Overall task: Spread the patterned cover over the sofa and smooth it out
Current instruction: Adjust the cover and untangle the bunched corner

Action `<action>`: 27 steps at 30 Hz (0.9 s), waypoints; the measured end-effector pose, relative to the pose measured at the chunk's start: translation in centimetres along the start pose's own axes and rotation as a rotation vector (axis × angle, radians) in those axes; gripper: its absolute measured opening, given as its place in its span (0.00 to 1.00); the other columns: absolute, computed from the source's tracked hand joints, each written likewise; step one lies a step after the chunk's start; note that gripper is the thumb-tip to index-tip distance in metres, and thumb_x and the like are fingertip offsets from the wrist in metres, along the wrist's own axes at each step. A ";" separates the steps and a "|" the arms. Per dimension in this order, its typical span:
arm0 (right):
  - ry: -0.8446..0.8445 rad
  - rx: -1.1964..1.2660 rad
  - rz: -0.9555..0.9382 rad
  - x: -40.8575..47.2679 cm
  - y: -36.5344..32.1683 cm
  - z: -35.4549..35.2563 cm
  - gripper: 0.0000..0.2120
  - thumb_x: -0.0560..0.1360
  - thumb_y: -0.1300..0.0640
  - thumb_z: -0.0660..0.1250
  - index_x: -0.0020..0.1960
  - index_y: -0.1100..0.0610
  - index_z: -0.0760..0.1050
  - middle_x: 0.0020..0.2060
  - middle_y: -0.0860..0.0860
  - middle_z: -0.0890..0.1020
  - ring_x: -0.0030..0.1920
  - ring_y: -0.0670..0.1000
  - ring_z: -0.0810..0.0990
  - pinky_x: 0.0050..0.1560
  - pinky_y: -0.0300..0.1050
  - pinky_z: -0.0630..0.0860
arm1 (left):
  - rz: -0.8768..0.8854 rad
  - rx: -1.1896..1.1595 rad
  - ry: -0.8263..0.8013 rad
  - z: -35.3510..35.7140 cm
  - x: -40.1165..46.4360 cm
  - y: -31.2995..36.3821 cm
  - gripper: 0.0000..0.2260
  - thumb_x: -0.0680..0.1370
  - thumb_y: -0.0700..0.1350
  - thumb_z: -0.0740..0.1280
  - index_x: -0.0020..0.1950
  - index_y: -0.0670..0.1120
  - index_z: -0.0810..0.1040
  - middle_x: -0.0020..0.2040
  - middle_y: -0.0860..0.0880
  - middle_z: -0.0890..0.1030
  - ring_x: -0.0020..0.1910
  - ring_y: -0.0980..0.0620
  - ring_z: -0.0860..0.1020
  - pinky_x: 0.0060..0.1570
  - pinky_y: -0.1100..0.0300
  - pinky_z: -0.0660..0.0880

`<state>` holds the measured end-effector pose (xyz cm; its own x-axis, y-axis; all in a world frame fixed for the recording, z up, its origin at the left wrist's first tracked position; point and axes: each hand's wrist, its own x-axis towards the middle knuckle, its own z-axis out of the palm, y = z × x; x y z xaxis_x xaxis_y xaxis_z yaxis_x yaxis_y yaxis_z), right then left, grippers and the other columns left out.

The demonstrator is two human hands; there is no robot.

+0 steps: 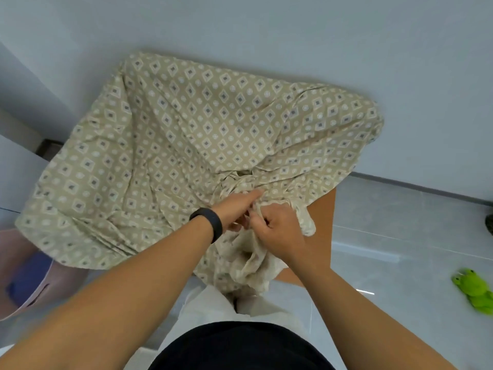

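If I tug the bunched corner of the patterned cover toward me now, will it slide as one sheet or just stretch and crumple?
Probably crumple first: the patterned cover lies in soft folds and bunches where the right hand grips it, so it looks thin and floppy. It seems light, hanging limp off the sofa edge. Creases radiating from the grip suggest local pull, not whole-sheet sliding.

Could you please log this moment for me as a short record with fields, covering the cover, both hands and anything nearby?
cover: patterned cover draped over most of the sofa, wrinkled, bunched at the near right corner
sofa: orange-brown side bare at the right
left hand: left hand on the bunched fabric, index finger extended; black wristband
right hand: right hand grips a gathered fold of the cover
floor: green toy lies at the right on pale tiles
progress: spread, not yet smoothed
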<state>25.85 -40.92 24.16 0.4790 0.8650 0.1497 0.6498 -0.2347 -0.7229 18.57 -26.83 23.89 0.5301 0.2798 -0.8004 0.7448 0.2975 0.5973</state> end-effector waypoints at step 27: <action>0.390 0.267 0.439 -2.1 9.0 -10.2 0.21 0.81 0.53 0.62 0.32 0.57 0.61 0.27 0.48 0.65 0.30 0.46 0.63 0.32 0.48 0.62 | 0.275 0.171 0.601 8.5 -0.5 1.4 0.13 0.74 0.48 0.72 0.57 0.50 0.75 0.56 0.51 0.73 0.54 0.50 0.74 0.51 0.54 0.74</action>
<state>36.72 -49.33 24.25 0.8789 0.4770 0.0002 0.1998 -0.3679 -0.9082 22.85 -34.30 24.69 0.4288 0.7976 -0.4242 0.6952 0.0085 0.7188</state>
